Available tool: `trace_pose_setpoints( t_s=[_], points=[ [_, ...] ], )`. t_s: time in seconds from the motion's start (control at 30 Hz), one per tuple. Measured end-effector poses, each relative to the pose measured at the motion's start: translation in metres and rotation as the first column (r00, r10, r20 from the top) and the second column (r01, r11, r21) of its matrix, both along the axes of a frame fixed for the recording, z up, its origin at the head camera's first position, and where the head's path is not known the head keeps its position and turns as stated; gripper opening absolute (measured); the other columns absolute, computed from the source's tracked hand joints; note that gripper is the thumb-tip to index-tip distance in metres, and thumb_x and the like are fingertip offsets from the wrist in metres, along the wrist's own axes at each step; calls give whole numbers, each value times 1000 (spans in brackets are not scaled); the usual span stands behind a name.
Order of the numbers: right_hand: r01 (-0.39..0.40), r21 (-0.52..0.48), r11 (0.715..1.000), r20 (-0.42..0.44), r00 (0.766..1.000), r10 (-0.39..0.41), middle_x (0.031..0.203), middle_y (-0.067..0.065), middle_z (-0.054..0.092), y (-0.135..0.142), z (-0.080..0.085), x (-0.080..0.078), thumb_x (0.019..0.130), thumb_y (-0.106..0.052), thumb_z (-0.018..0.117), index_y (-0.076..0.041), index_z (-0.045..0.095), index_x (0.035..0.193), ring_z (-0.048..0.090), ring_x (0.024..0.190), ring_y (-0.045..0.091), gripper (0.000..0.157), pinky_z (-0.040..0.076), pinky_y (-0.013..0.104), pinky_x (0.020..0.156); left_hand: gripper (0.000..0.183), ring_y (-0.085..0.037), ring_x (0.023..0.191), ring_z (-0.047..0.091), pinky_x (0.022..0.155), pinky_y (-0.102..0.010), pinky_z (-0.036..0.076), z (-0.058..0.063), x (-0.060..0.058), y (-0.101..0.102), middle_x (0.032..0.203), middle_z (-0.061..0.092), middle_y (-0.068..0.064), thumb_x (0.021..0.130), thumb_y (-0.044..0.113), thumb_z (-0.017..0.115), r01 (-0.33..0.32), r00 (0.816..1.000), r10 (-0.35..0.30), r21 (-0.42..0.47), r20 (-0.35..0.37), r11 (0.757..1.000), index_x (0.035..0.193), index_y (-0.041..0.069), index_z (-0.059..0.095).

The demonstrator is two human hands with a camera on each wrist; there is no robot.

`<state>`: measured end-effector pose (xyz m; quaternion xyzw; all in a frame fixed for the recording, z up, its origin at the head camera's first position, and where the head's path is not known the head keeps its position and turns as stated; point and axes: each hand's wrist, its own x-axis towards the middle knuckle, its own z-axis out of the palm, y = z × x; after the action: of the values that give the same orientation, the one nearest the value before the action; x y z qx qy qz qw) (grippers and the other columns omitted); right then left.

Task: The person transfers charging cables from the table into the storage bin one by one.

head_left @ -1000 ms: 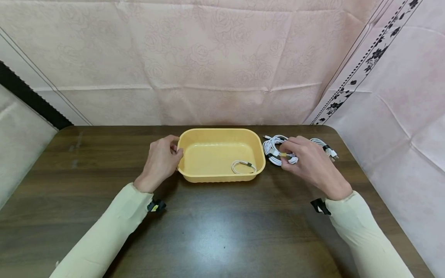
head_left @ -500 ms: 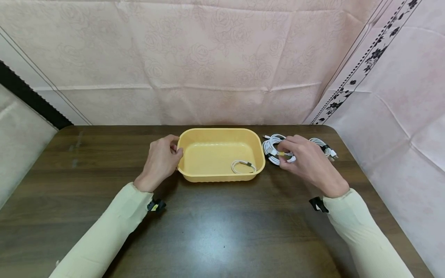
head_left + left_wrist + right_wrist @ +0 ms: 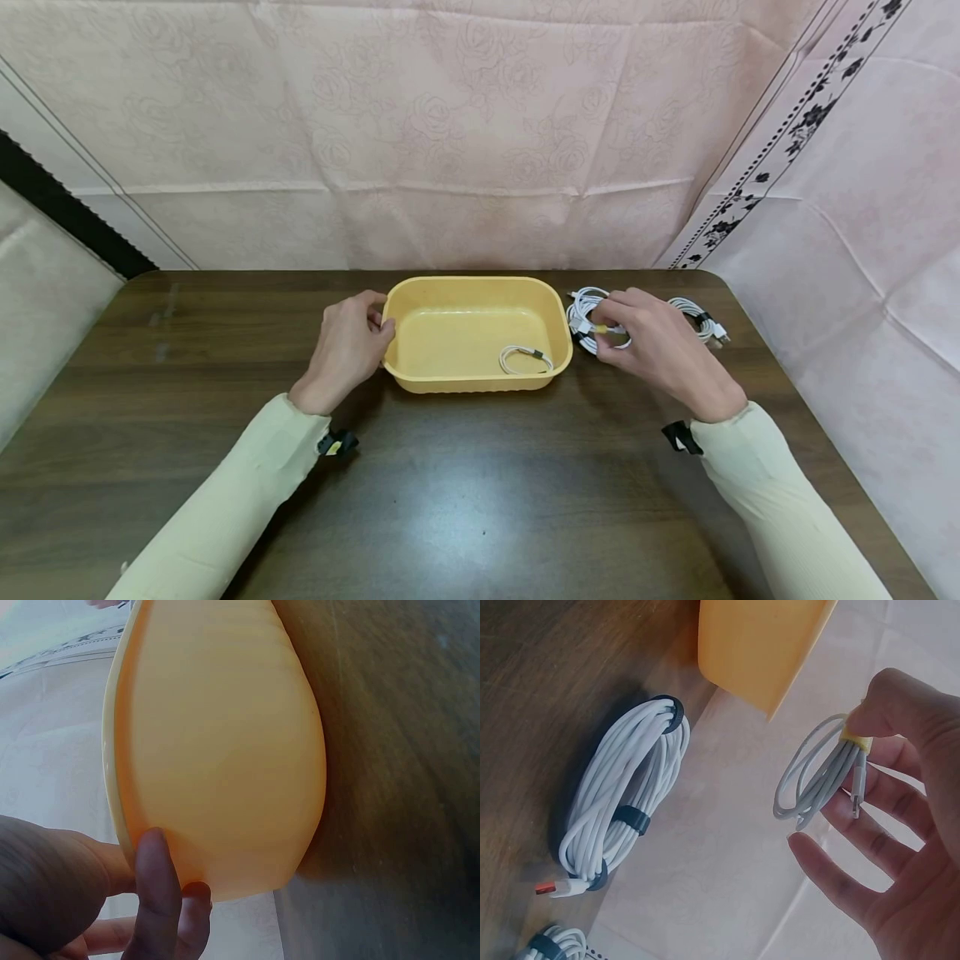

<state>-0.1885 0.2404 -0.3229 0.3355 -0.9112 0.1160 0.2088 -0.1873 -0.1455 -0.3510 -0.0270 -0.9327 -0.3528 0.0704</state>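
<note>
A yellow plastic basin [image 3: 465,386] stands on the table, with a small coiled white cable [image 3: 538,356] lying inside at its near right corner. My left hand [image 3: 342,346] grips the basin's left rim, thumb on one side and fingers on the other. In my right hand [image 3: 660,354] a small coiled cable [image 3: 821,780] with a yellow tie is pinched between thumb and fingers, its USB plug hanging down. It is raised over a larger coiled white cable [image 3: 619,787] with dark ties, which lies just right of the basin, partly hidden by the right hand in the head view.
Another coiled white cable [image 3: 693,312] with a dark tie lies farther right, beyond the right hand. The brown wooden table [image 3: 450,483] ends at the back against a pale rose-patterned cloth [image 3: 450,150]; more cloth hangs at both sides.
My right hand has drifted slightly left and toward the back with the small cable in its grip. The left hand and the basin have stayed where they were.
</note>
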Motion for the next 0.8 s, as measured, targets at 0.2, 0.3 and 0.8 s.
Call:
trace_pose_setpoints(
  t_s=[0.2,0.3,0.8],
  points=[
    [-8,5,1000,-3,1000,8,88,-7,65,-2,1,-1,78,-3,71,-17,70,89,58,82,12,18,49,31,66,35,-23,76,64,57,-26,53,0,0,0,93,67,-16,98,11,62,-1,1000,1,-6,-2,1000,130,-3,62],
    [-15,4,1000,-10,1000,15,86,-7,63,-4,1,-2,78,-3,71,-17,69,88,56,80,12,17,48,30,65,34,-23,76,64,58,-26,53,-1,0,0,93,67,-15,97,10,62,-2,1000,2,-10,-5,1000,129,-3,63],
    [-27,33,999,-4,1000,28,89,-5,64,-12,3,-5,79,-7,74,-17,68,89,55,81,12,16,48,31,65,35,-23,76,64,58,-26,53,-1,0,0,93,67,-15,97,11,62,-5,1000,5,-13,-5,1000,130,-3,62]
  ],
)
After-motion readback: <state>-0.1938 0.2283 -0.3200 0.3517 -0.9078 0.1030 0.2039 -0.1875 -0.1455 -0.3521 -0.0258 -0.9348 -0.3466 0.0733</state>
